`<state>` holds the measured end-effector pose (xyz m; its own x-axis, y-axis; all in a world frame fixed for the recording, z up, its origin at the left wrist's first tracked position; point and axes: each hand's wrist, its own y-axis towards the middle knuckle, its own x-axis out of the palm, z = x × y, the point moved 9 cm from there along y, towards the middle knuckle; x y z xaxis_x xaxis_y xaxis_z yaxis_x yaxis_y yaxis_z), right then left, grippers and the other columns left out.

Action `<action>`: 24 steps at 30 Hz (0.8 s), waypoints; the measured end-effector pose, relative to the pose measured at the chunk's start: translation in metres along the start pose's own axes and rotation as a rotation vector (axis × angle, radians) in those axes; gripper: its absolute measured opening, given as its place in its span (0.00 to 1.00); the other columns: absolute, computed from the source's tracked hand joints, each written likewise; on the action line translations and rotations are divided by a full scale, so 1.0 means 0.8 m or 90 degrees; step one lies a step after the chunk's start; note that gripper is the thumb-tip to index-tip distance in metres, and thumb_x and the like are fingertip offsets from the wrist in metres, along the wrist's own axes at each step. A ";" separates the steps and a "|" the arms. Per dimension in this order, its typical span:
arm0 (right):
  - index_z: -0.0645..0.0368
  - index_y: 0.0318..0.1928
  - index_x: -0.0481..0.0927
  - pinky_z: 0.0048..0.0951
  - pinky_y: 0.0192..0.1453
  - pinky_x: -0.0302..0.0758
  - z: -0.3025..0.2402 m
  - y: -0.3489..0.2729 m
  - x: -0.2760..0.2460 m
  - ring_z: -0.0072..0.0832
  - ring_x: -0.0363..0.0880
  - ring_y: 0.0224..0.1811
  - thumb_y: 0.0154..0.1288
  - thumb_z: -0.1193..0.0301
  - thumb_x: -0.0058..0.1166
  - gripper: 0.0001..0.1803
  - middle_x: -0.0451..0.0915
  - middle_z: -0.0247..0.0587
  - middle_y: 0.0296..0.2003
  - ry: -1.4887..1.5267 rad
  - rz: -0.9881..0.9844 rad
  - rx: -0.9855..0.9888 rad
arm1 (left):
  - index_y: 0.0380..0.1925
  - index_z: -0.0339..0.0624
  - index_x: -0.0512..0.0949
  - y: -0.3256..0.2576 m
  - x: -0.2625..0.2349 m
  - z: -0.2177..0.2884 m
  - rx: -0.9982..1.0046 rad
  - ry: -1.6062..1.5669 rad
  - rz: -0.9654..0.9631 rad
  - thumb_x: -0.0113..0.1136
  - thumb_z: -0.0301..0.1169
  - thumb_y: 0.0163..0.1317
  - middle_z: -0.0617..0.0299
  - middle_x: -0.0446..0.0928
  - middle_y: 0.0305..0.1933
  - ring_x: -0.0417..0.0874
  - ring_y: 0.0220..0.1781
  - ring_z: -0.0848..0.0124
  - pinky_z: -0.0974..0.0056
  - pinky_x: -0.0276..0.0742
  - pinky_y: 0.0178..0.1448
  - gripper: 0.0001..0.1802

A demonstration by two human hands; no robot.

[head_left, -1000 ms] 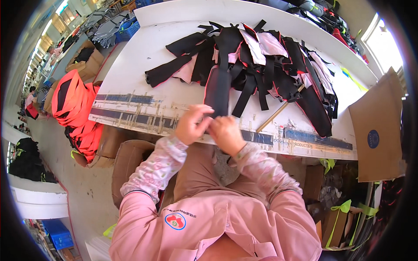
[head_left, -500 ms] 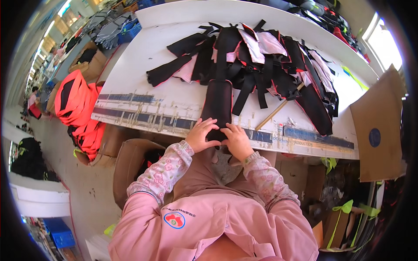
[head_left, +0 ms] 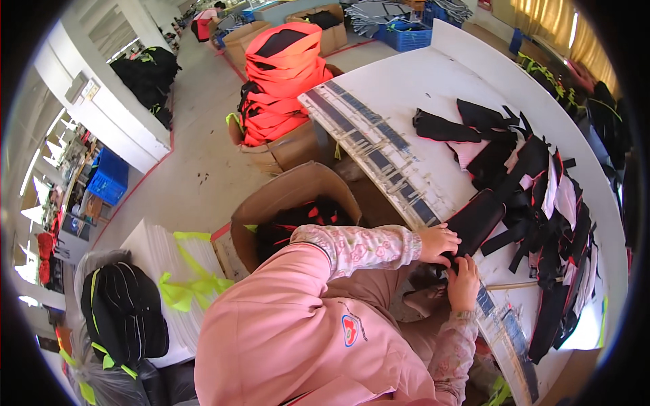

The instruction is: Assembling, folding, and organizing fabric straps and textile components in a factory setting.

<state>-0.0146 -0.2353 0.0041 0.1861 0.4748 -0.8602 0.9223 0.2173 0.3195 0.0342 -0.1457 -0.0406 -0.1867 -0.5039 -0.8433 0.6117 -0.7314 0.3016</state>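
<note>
My left hand (head_left: 439, 242) and my right hand (head_left: 464, 283) meet at the near edge of the white table (head_left: 433, 74). Both grip the near end of a long black fabric piece (head_left: 477, 218) that lies across the table edge. Just beyond it is a loose pile of black and pink fabric pieces (head_left: 535, 196). My pink sleeves and torso fill the lower middle of the view.
An open cardboard box (head_left: 284, 196) with black and red pieces stands by my left side. An orange fabric stack (head_left: 281, 81) sits on another box farther off. White stacks with yellow-green ties (head_left: 162, 264) and a black bundle (head_left: 125, 311) lie lower left. A wooden stick (head_left: 521, 285) rests on the table.
The view has swung to my left, so the table now lies at the right. My hands have stayed together on the black fabric piece at the table edge.
</note>
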 end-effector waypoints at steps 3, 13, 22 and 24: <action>0.58 0.38 0.76 0.43 0.51 0.72 -0.006 0.000 -0.001 0.48 0.74 0.48 0.53 0.74 0.56 0.11 0.75 0.53 0.46 -0.034 -0.017 -0.033 | 0.39 0.45 0.76 0.002 -0.009 0.003 0.020 -0.049 -0.011 0.61 0.54 0.50 0.53 0.70 0.59 0.66 0.64 0.55 0.41 0.53 0.67 0.25; 0.60 0.37 0.73 0.41 0.41 0.75 0.015 -0.005 0.011 0.46 0.77 0.40 0.58 0.74 0.52 0.07 0.78 0.50 0.40 -0.059 0.065 0.011 | 0.39 0.46 0.77 0.001 -0.021 0.010 -0.004 -0.040 0.005 0.62 0.55 0.47 0.56 0.72 0.56 0.68 0.62 0.59 0.41 0.50 0.67 0.27; 0.62 0.41 0.70 0.37 0.40 0.73 -0.007 0.007 -0.015 0.45 0.76 0.35 0.60 0.72 0.54 0.11 0.76 0.49 0.33 0.147 0.224 0.116 | 0.30 0.47 0.76 0.000 -0.053 0.002 -0.061 -0.017 0.234 0.61 0.35 0.53 0.65 0.77 0.28 0.78 0.38 0.65 0.48 0.58 0.66 0.07; 0.65 0.40 0.72 0.36 0.43 0.72 -0.007 0.004 -0.020 0.43 0.74 0.37 0.58 0.72 0.57 0.13 0.73 0.50 0.36 0.148 0.270 0.118 | 0.30 0.47 0.75 -0.002 -0.057 0.008 -0.053 -0.022 0.232 0.61 0.34 0.52 0.65 0.77 0.27 0.77 0.38 0.65 0.48 0.58 0.66 0.07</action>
<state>-0.0163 -0.2370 0.0210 0.4960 0.6699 -0.5524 0.8306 -0.1806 0.5267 0.0371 -0.1244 0.0006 0.0304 -0.7402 -0.6717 0.7034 -0.4616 0.5406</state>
